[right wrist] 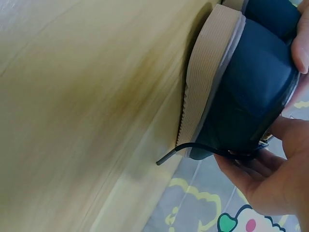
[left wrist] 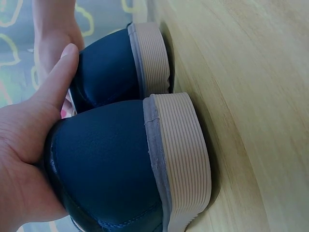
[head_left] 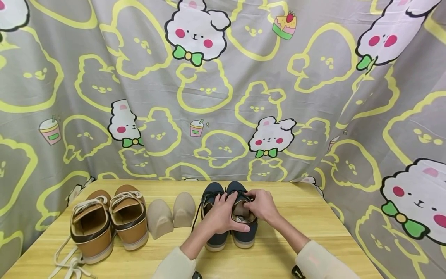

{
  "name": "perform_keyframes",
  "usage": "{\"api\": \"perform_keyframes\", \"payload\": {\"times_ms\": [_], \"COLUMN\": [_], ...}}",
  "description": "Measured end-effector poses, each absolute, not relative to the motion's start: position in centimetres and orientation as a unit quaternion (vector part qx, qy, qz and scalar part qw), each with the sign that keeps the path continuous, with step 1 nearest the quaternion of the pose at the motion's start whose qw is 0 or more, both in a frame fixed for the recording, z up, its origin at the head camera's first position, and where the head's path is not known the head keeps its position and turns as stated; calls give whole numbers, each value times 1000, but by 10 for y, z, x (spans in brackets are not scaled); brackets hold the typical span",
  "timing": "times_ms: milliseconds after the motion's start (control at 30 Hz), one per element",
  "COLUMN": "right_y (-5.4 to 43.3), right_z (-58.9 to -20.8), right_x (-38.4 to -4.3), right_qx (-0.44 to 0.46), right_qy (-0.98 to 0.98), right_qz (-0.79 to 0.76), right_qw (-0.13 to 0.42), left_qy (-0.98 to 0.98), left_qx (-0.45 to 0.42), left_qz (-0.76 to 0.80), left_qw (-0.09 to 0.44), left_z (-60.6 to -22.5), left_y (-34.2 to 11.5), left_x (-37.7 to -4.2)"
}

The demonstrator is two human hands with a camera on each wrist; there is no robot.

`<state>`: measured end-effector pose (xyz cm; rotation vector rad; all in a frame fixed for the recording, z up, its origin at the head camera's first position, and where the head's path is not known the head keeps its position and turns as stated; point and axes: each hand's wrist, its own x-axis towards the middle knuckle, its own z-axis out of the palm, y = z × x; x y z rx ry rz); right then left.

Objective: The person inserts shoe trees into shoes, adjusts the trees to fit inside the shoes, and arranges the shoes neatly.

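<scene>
A pair of navy lace-up shoes stands side by side, toes away from me. My left hand (head_left: 222,215) reaches over the left shoe (head_left: 213,189) to the right shoe (head_left: 245,237). Its fingertips touch the laced area, and its thumb lies straight across the shoe opening. On the far side, my right hand (head_left: 263,205) pinches the right shoe's upper edge beside the laces, thumb inside and fingers outside. A dark lace (right wrist: 166,157) hangs over that side in the right wrist view. Ribbed pale soles (left wrist: 186,159) rest on the table in the left wrist view.
To the left stand two tan lace-up shoes (head_left: 94,248), with loose cream laces (head_left: 73,263) trailing on the wooden table (head_left: 292,248). Two beige toe-shaped inserts (head_left: 160,219) sit between the pairs. A patterned grey curtain (head_left: 223,97) hangs behind the table.
</scene>
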<state>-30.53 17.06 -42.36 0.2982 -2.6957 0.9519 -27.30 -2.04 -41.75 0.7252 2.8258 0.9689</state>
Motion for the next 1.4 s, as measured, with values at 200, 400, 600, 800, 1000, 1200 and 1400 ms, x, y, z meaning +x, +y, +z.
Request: {"api": "perform_keyframes", "payload": {"times_ms": [200, 400, 600, 800, 1000, 1200, 1400], "right_y": [169, 168, 166, 164, 164, 163, 165], "right_z": [-428, -430, -431, -434, -439, -439, -437], "right_x": [-310, -312, -312, -315, -316, -316, -311], "right_qx": [101, 100, 102, 105, 115, 115, 116], "right_qy": [-931, -932, -936, -935, -933, -933, -938], "right_qz": [311, 299, 277, 261, 247, 242, 247], "right_qw": [162, 176, 193, 215, 236, 239, 213], "left_qy": [920, 920, 920, 921, 922, 923, 923], "left_qx": [236, 240, 243, 242, 239, 240, 235], "left_qz": [312, 309, 307, 304, 303, 300, 303], "left_qw": [33, 31, 32, 27, 28, 27, 35], "left_z": [-417, -417, -417, -416, -417, -416, -416], "left_y": [-21, -21, -20, -20, -20, -20, -20], "left_x": [-272, -272, -273, -273, -273, -273, -273]}}
